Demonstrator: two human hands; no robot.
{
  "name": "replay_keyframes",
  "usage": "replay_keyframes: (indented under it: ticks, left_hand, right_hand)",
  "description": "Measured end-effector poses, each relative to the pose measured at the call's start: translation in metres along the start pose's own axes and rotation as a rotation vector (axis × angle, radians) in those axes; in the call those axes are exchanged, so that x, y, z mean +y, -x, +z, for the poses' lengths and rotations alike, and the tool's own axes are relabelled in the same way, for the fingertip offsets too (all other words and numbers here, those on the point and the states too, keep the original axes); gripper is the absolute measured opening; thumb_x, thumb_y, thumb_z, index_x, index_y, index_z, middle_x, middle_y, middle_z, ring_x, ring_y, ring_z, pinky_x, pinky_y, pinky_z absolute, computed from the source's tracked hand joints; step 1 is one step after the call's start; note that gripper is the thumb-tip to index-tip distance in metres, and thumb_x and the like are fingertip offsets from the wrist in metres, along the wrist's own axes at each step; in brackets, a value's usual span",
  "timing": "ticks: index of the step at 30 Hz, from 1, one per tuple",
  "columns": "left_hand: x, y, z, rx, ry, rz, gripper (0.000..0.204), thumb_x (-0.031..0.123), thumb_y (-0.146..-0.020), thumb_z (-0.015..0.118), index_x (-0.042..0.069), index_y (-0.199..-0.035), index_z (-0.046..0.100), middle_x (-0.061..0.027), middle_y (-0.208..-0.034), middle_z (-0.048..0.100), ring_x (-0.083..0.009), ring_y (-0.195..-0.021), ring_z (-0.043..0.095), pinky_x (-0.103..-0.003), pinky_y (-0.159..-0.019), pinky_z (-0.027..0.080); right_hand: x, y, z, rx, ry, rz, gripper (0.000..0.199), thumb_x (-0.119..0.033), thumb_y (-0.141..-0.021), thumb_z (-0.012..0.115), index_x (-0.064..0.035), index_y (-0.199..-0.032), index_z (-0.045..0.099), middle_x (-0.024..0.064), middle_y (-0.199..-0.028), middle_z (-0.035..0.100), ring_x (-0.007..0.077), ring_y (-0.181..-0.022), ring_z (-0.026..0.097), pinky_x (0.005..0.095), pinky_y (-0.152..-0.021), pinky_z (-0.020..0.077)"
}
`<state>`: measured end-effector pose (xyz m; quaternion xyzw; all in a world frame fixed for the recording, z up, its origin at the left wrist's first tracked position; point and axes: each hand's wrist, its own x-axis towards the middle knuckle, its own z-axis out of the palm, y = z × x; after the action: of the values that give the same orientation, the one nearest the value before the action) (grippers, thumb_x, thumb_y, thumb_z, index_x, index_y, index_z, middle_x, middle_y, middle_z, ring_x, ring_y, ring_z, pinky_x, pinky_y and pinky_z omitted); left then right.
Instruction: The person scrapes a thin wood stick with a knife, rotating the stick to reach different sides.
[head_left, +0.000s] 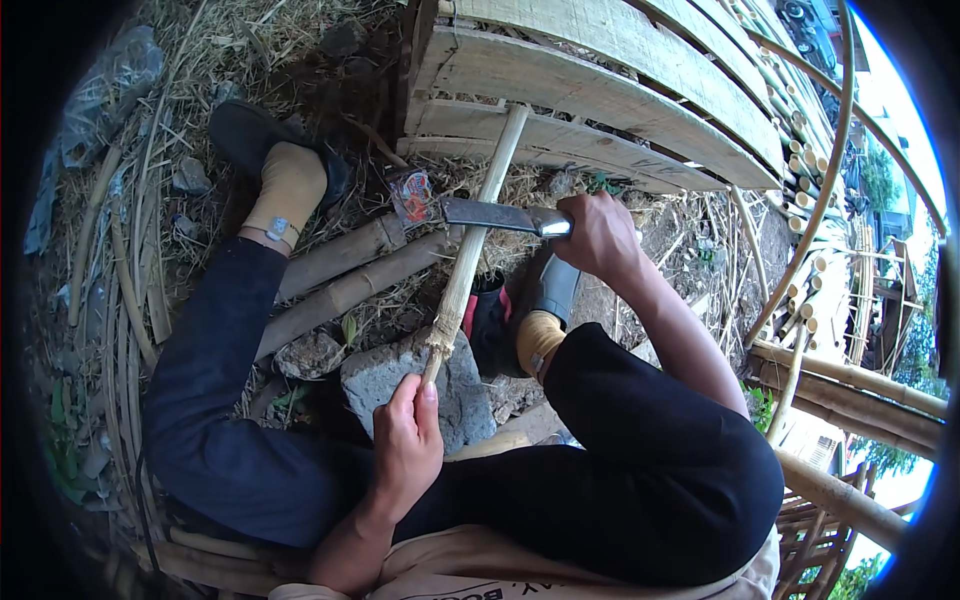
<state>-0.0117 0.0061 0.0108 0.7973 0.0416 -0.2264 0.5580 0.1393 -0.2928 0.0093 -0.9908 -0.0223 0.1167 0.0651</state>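
Note:
A pale bamboo stick (470, 255) slants away from me, its far end by a slatted wooden crate. My left hand (408, 435) is closed round its near end, just below a rough, knotty joint. In my right hand (600, 235) is the handle of a machete (490, 216) with a broad, dark blade. The blade lies across the stick around its middle, touching or just over it. Under the stick's near part sits a grey stone block (375, 385), beside my left hand. My bent legs frame both hands.
The wooden crate (590, 85) stands at the far side. Bamboo poles (345, 290) lie between my feet, with a crumpled wrapper (412, 196) by their ends. Straw and loose stones cover the ground. Stacked bamboo (800, 200) and a bamboo frame (850, 385) are at the right.

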Motion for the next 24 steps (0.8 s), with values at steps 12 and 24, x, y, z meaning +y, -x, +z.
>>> replay_keyframes:
  ticks: [12,24]
  left_hand:
    - [-0.01,0.0,0.005,-0.011,0.067,-0.031,0.028,0.017,-0.106,0.051,0.0,-0.084,0.051,-0.0111,-0.055,0.043,-0.0184,-0.045,0.042,-0.039,-0.047,0.031]
    - [-0.008,0.0,0.005,-0.009,0.051,0.003,0.027,0.015,-0.105,0.051,0.0,-0.083,0.05,-0.0125,-0.055,0.045,-0.021,-0.044,0.046,-0.039,-0.046,0.033]
  right_hand:
    - [-0.007,0.016,0.01,0.007,-0.02,-0.077,0.015,-0.016,-0.069,0.068,-0.0088,-0.081,0.072,0.0186,-0.069,0.068,0.0391,-0.068,0.07,0.0483,-0.068,0.0575]
    - [-0.005,0.009,0.0,0.08,-0.062,0.029,0.015,-0.014,-0.069,0.067,-0.0051,-0.08,0.071,0.0208,-0.07,0.067,0.0414,-0.07,0.068,0.0495,-0.07,0.0555]
